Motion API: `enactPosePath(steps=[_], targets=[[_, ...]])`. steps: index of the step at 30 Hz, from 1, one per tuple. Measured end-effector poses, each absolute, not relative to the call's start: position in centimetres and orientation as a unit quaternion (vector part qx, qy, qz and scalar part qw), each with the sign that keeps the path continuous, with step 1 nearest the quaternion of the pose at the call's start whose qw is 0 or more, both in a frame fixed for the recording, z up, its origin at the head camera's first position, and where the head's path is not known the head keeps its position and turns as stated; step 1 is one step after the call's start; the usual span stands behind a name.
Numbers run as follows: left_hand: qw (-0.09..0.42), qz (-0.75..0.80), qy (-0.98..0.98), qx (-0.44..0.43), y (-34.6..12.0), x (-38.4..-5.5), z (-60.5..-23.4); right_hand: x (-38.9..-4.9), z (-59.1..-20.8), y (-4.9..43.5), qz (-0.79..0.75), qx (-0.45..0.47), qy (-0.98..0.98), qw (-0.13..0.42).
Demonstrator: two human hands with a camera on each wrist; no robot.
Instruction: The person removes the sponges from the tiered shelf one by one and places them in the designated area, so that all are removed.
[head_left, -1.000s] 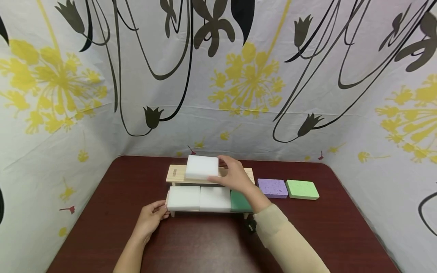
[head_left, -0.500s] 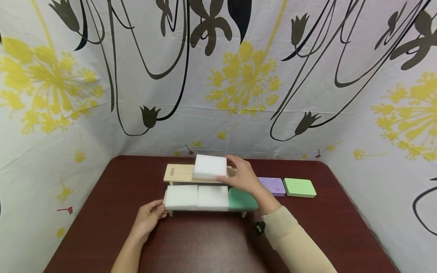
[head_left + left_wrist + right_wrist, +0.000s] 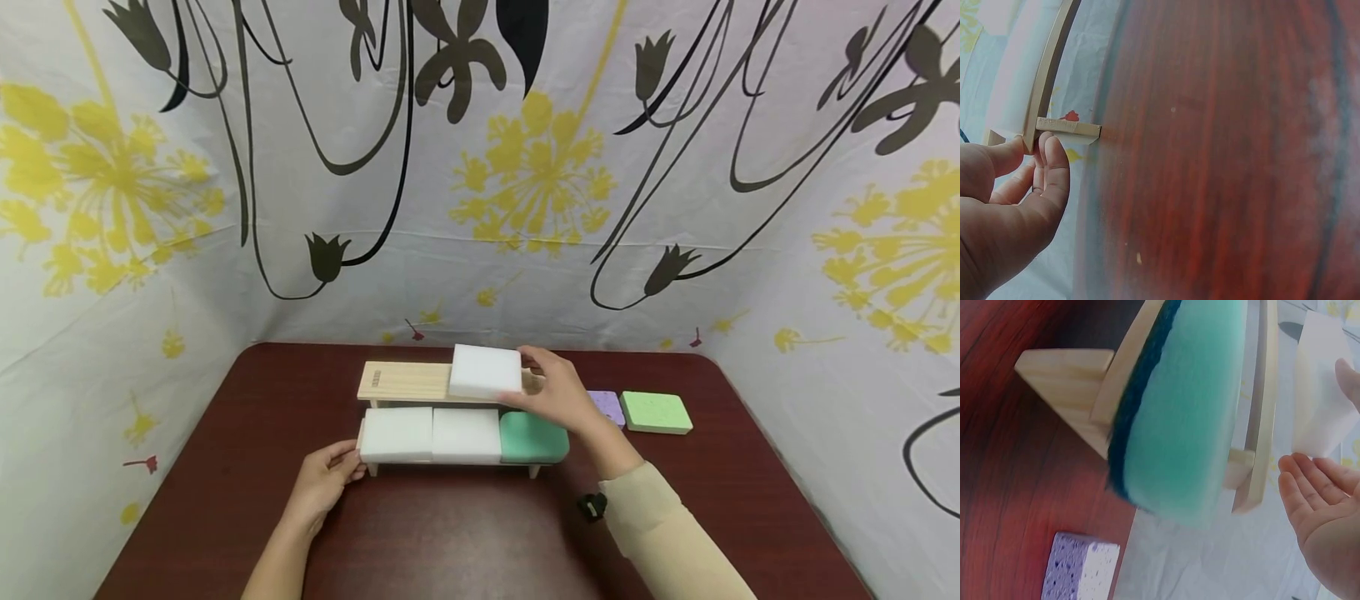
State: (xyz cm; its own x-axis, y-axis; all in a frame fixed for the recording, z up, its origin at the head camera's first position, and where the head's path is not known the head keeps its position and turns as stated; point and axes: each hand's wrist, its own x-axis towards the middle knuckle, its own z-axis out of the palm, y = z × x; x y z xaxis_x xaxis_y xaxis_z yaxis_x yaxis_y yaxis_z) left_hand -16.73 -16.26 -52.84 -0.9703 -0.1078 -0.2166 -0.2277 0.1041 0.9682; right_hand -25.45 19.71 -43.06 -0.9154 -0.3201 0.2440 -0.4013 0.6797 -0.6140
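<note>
My right hand (image 3: 558, 393) pinches a white sponge block (image 3: 486, 371) between thumb and fingers at the right part of the raised back wooden shelf (image 3: 405, 381). On the lower front shelf, two white sponge blocks (image 3: 397, 433) lie side by side, with a green scouring sponge (image 3: 534, 437) at their right. The right wrist view shows that sponge's dark scouring layer (image 3: 1141, 394). My left hand (image 3: 324, 483) grips the left end of the front shelf; in the left wrist view its thumb and fingers pinch the wooden board (image 3: 1050, 65) near a leg (image 3: 1069, 127).
To the right of the shelves lie a purple sponge (image 3: 609, 408), partly behind the right arm, and a light green sponge (image 3: 657, 412). The dark red table (image 3: 465, 542) meets a patterned cloth backdrop (image 3: 375, 308) behind the shelves.
My right hand has moved the white sponge block to the right along the back shelf, baring more wood at its left. The left hand stays at the front shelf's end.
</note>
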Motion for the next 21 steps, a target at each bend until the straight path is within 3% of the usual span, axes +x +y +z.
enactPosePath(steps=[21], targets=[[0.042,0.658,0.743,-0.112,-16.3,-16.7,-52.9,-24.3,-43.9,23.9,0.377,0.167,-0.910,0.046]])
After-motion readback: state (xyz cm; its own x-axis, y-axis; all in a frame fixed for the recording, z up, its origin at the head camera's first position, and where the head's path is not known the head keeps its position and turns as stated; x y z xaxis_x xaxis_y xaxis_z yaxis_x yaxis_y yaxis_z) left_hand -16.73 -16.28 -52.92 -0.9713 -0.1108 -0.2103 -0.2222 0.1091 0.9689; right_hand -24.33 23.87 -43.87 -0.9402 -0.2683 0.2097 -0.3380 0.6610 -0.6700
